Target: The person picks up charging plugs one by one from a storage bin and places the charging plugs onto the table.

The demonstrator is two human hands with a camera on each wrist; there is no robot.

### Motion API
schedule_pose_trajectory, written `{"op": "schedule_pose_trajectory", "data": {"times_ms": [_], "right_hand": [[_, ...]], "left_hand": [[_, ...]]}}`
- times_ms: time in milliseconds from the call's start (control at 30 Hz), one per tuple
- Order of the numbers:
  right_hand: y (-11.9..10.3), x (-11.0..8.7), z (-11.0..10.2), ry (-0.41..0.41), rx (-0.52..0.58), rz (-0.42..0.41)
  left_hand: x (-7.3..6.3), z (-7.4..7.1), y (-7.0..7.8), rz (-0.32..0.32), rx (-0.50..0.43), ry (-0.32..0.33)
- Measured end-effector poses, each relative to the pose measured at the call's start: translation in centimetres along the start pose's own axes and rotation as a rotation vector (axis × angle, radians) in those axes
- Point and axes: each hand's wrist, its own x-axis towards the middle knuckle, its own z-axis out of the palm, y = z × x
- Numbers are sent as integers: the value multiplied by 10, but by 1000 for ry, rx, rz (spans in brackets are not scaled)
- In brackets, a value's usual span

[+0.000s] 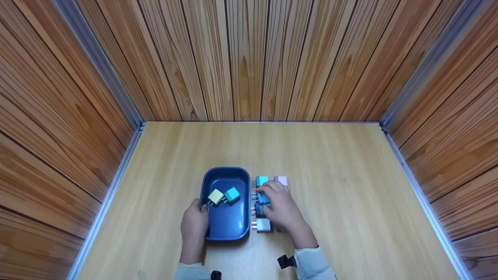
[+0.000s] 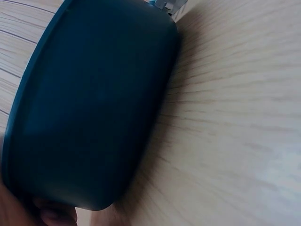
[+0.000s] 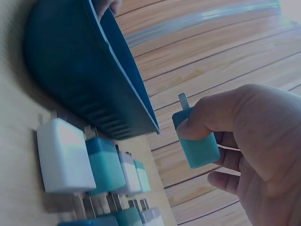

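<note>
My left hand (image 1: 195, 221) grips the left side of a dark blue plastic tray (image 1: 227, 235), thumb over the rim. Inside the tray lie a pale yellow charger plug (image 1: 216, 196) and a turquoise charger plug (image 1: 232, 195). Between thumb and fingers, my right hand (image 1: 283, 206) pinches a blue-teal charger plug (image 3: 198, 148), raised above the others with its metal prong pointing up in the right wrist view. Beneath that hand stand more charger plugs, among them a white one (image 3: 66, 155) and a teal one (image 3: 106, 167), prongs toward the tray. My right hand partly covers them in the head view.
At the far end of the plugs are a turquoise one (image 1: 262, 179) and a lavender one (image 1: 281, 180). A second row, with a green-teal plug (image 3: 128, 217), stands farther from the tray. Wood-plank walls (image 1: 249, 62) enclose the light wooden table (image 1: 350, 202).
</note>
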Motion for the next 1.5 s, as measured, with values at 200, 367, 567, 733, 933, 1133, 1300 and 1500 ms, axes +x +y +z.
{"op": "schedule_pose_trajectory", "data": {"times_ms": [200, 367, 567, 733, 933, 1133, 1300, 1500], "right_hand": [[9, -1, -2, 20, -11, 52], [17, -1, -5, 50, -26, 76], [25, -2, -8, 79, -20, 93], [31, -2, -10, 74, -20, 130], [41, -2, -12, 80, -87, 168], [51, -1, -15, 110, -126, 182], [62, -1, -16, 118, -132, 196], [72, -1, -15, 123, -118, 234]], "left_hand": [[1, -1, 1, 5, 7, 17], [1, -1, 2, -18, 12, 1], [0, -2, 3, -70, -7, -47], [1, -2, 2, -80, -8, -42], [2, -2, 1, -76, -16, -42], [2, -1, 1, -67, -17, -44], [1, -1, 2, -72, -25, -49], [-1, 0, 1, -10, 5, -1]]}}
